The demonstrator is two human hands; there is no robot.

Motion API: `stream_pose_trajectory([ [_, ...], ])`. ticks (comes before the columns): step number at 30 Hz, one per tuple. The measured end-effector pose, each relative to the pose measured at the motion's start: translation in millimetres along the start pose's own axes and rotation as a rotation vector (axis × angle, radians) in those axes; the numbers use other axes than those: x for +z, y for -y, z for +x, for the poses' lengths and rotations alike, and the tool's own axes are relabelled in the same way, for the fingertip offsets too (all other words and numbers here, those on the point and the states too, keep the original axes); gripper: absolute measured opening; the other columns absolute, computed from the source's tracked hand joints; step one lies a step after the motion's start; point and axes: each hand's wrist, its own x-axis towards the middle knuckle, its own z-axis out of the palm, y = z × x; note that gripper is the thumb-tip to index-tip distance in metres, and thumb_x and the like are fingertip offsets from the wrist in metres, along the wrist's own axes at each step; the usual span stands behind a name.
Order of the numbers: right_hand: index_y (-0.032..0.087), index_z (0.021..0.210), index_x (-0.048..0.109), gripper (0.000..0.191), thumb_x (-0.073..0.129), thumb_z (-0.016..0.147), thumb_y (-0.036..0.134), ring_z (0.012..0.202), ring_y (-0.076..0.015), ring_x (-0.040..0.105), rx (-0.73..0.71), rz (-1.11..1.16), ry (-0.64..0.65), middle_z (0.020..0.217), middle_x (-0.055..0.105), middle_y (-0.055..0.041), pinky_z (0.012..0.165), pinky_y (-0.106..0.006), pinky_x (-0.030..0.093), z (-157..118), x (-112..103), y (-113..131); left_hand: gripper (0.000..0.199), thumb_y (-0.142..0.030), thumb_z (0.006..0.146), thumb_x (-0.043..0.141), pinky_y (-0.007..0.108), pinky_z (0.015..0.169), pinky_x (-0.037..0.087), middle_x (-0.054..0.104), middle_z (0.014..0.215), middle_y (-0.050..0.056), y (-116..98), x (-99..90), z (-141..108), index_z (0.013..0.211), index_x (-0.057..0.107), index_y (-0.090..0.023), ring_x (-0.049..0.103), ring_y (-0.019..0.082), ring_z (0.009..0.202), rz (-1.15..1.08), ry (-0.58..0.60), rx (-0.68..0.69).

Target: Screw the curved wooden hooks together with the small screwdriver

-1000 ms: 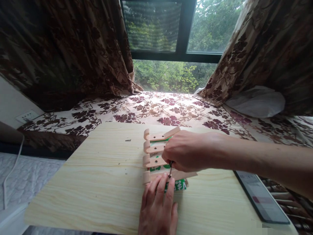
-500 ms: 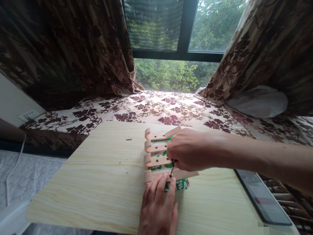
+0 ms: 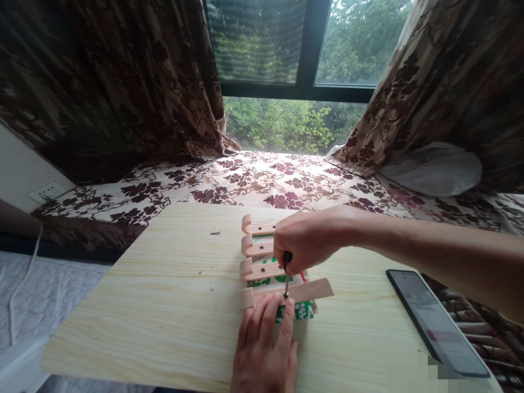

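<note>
My right hand [image 3: 307, 240] is closed around the dark handle of a screwdriver [image 3: 287, 281]. Its metal shaft points down, and the tip meets a screw at the nearest wooden hook [image 3: 313, 289]. With fingers stretched out, my left hand [image 3: 266, 341] presses on that hook, a fingertip on either side of the screwdriver tip. Several similar pale hooks with curled left ends, such as this wooden hook [image 3: 254, 269], lie in a row over a green and white printed pack [image 3: 303, 311]. Dark screw heads or holes show in them. My right hand hides their right ends.
Loose screws [image 3: 215, 233] lie left of the hooks on the pale wooden table [image 3: 155, 305], with small dark bits nearer me. A phone [image 3: 436, 322] rests at the table's right edge. Beyond are a floral-covered window ledge [image 3: 262, 180] and a whitish bag [image 3: 434, 169].
My right hand has turned and shifted slightly left, bringing the screwdriver more upright. More of the nearest hook's right end and the phone now shows. My left hand stays in place.
</note>
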Motion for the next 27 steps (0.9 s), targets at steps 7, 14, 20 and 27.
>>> stream_pose_trajectory([
  [7,0.013,0.088,0.077,0.018,0.066,0.074,0.013,0.058,-0.0106,0.051,-0.010,0.064,0.055,0.066,0.066,0.0002,0.052,-0.022,0.036,12,-6,-1,0.039,-0.031,0.092,0.042,0.036,0.105,0.030,0.060,0.125,0.008,0,-1.8,0,0.125,0.059,-0.020,0.051,0.024,0.118,0.028,0.030,0.008],
  [14,0.015,0.077,0.075,0.012,0.065,0.072,0.010,0.053,-0.0109,0.048,-0.042,0.013,-0.026,0.060,0.064,-0.0004,0.049,-0.024,0.034,9,-1,5,0.035,-0.032,0.092,0.041,0.032,0.104,0.029,0.064,0.117,0.007,2,5.9,-2,0.118,0.064,-0.023,0.054,0.020,0.112,0.089,-0.046,0.023],
  [20,0.014,0.072,0.068,0.015,0.056,0.075,0.005,0.053,-0.0121,0.045,-0.103,-0.161,-0.223,0.061,0.062,-0.0039,0.050,-0.027,0.031,-12,22,28,0.035,-0.031,0.092,0.042,0.032,0.104,0.031,0.064,0.118,0.006,3,-1.1,1,0.121,0.061,-0.024,0.054,0.020,0.114,0.112,0.019,0.038],
  [27,0.014,0.066,0.065,0.015,0.055,0.075,0.008,0.051,-0.0105,0.041,0.059,-0.159,-0.236,0.063,0.064,-0.0057,0.048,-0.027,0.021,-28,34,29,0.037,-0.034,0.093,0.039,0.032,0.107,0.029,0.065,0.118,0.006,6,-2.5,1,0.120,0.062,-0.023,0.054,0.020,0.112,0.141,0.025,0.076],
])
